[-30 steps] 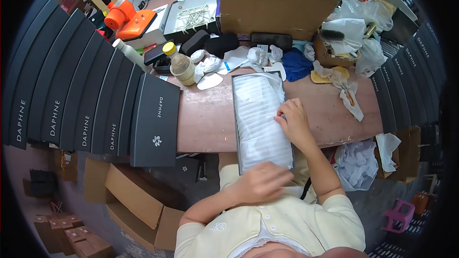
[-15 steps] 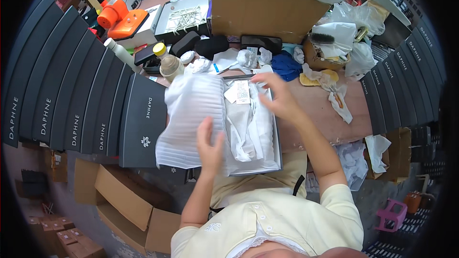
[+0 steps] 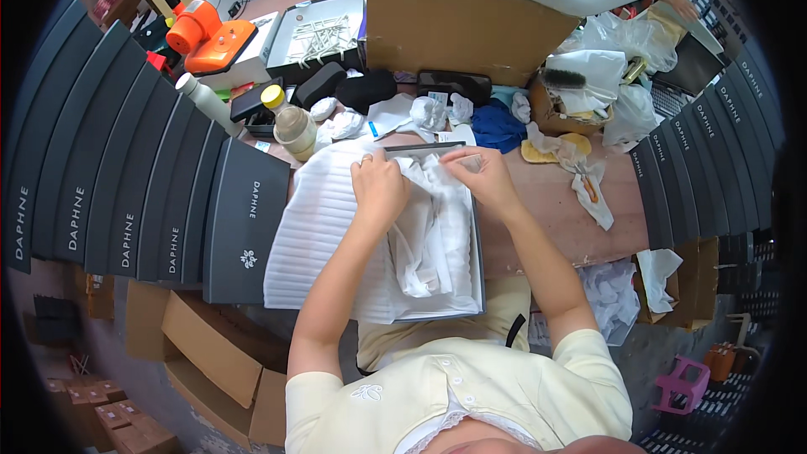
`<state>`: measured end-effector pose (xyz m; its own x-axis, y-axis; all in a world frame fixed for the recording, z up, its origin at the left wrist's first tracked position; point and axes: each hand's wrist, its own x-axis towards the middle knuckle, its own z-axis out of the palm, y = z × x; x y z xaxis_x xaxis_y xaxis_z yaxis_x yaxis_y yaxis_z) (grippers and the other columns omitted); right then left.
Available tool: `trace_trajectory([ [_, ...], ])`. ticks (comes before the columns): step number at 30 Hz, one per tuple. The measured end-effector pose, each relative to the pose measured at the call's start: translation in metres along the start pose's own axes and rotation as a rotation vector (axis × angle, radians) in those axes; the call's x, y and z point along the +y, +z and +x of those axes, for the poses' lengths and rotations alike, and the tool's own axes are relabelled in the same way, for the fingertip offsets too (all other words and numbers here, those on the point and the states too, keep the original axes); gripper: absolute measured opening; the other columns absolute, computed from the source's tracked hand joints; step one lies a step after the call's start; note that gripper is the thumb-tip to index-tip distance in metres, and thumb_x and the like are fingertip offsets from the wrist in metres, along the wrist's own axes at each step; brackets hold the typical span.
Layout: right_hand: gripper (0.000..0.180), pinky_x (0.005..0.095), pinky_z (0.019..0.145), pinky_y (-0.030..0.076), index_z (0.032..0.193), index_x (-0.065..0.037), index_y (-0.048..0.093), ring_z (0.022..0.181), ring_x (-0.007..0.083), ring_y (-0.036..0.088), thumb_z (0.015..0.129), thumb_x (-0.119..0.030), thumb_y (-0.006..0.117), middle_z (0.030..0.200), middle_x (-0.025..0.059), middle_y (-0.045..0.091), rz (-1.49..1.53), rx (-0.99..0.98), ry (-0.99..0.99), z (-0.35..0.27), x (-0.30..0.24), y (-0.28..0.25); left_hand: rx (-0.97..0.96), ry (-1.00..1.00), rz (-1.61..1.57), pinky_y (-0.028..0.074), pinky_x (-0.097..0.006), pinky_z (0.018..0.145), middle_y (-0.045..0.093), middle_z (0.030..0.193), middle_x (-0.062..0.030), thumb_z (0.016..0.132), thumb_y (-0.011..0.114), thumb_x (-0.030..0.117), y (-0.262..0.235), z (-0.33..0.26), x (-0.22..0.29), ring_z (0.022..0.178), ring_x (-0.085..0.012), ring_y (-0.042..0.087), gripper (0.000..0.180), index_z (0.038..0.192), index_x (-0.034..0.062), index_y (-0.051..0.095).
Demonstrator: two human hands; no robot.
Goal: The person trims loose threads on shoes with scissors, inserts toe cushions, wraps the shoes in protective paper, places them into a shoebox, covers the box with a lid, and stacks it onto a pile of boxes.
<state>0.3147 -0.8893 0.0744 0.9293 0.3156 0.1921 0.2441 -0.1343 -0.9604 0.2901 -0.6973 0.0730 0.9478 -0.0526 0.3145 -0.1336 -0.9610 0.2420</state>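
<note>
"Pinkish-brown counter [image 3: 546,223], crowded along the far side! Orange plastic fan-like device [image 3: 220,44] back left, cloudy bottle with a yellow cap [image 3: 294,128] nearer, tall dark-grey cardboard boxes [image 3: 244,227] ranked down the left."

"And in the middle?"

"Open shallow black-rimmed box [image 3: 480,261], right at the near edge, jutting past it. White ribbed foam sheet [image 3: 313,231] spread out over the left side."

"Left hand [image 3: 380,189]?"

"Above the far left part of the box, fingers bent and bunched together, tips hidden. Impossible to confirm a pinch."

"Right hand [image 3: 489,183]?"

"At the far right corner, thumb and forefinger almost meeting, right by the crumpled white tissue paper [image 3: 420,256]. Pinching it? Too small to tell."

"Progress?"

"Early, judging by this! Done: box open, foam folded aside. Not yet done: tissue still bunched inside, anything underneath still out of sight."
</note>
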Motion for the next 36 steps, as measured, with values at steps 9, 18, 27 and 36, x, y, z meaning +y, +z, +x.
trace_trajectory([
  [9, 0.038, 0.0369, 0.066, 0.052, 0.095, 0.000, 0.062, 0.075, 0.0269, 0.065, 0.064, -0.020, 0.073, 0.091, 0.0156, 0.063, -0.543, -0.199, 0.048, -0.006, 0.022, 0.012, -0.154, 0.182, -0.131, 0.041, -0.036, 0.074, 0.060, 0.084, -0.0116, 0.064, 0.062, 0.011, 0.002, 0.002, -0.010, 0.084, -0.0263, 0.058, 0.012, 0.072, 0.0046, 0.069],
  [18, 0.024, 0.0416, 0.070, 0.051, 0.075, -0.001, 0.065, 0.079, 0.0333, 0.064, 0.060, -0.017, 0.072, 0.080, 0.0178, 0.065, -1.073, -0.274, 0.115, 0.019, 0.005, 0.039, -0.049, 0.136, 0.358, 0.033, -0.038, 0.078, 0.059, 0.087, -0.0114, 0.064, 0.062, 0.021, 0.026, 0.012, 0.005, 0.092, -0.0253, 0.050, 0.021, 0.071, 0.0038, 0.070],
  [27, 0.027, 0.0394, 0.068, 0.050, 0.079, 0.000, 0.065, 0.075, 0.0306, 0.065, 0.061, -0.020, 0.071, 0.080, 0.0182, 0.065, -0.871, -0.183, 0.167, 0.002, 0.008, 0.019, -0.304, 0.096, 0.387, 0.029, -0.039, 0.087, 0.060, 0.100, -0.0159, 0.062, 0.059, 0.058, 0.013, 0.015, 0.019, 0.109, -0.0280, 0.045, 0.064, 0.089, 0.0014, 0.071],
  [36, 0.035, 0.0269, 0.069, 0.050, 0.105, 0.001, 0.059, 0.078, 0.0110, 0.061, 0.075, -0.014, 0.071, 0.092, 0.0065, 0.065, 0.066, -0.207, 0.345, -0.031, -0.006, -0.007, -0.127, -0.071, -0.063, 0.041, -0.043, 0.084, 0.053, 0.106, -0.0218, 0.054, 0.069, 0.055, -0.007, -0.011, 0.012, 0.100, -0.0344, 0.049, 0.075, 0.091, -0.0101, 0.061],
])
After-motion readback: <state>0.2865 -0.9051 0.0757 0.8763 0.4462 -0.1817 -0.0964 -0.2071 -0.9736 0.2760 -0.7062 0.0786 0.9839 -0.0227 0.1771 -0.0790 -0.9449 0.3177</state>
